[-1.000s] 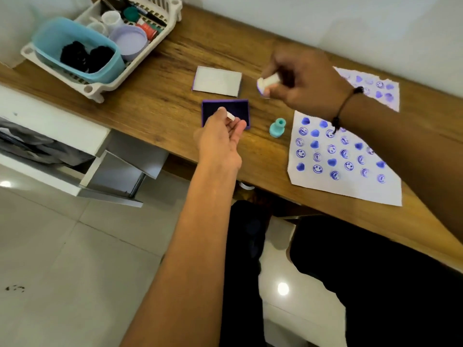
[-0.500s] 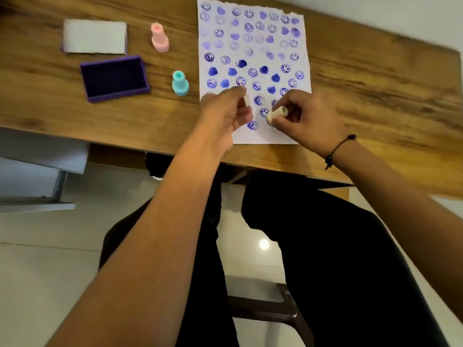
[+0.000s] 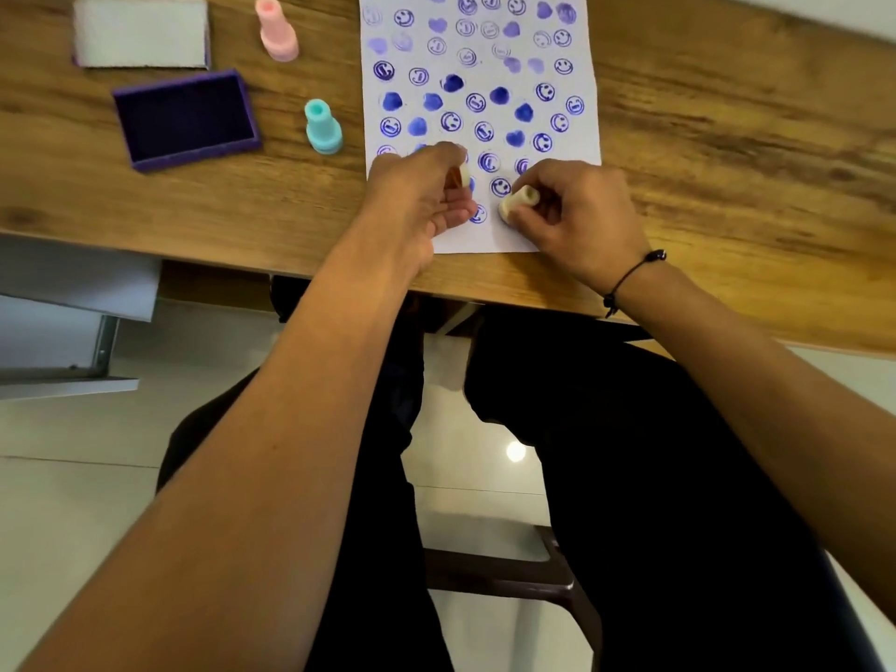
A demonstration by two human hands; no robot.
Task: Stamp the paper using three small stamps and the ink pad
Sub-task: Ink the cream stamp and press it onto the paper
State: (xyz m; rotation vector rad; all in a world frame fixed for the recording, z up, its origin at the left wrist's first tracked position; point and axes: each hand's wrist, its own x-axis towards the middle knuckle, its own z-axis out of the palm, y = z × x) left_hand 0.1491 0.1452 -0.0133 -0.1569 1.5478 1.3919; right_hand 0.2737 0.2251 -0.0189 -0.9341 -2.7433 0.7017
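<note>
I see right hand (image 3: 579,211) pinching cream stamp (image 3: 518,202), tilted, face on paper's (image 3: 485,235) near edge to fill the last row. Left hand (image 3: 426,191) closed on a small pale piece, steadying sheet. Ink pad (image 3: 186,119) open, left on desk (image 3: 727,138), teal stamp (image 3: 323,127) beside.

paper (image 3: 577,152): blue stamped smiley faces, hearts and ringed marks that look like a letter, not clearly readable
other text: none

Single head-worn view, steeply downward, close over desk edge (image 3: 291,225), arms, lap and floor
</note>
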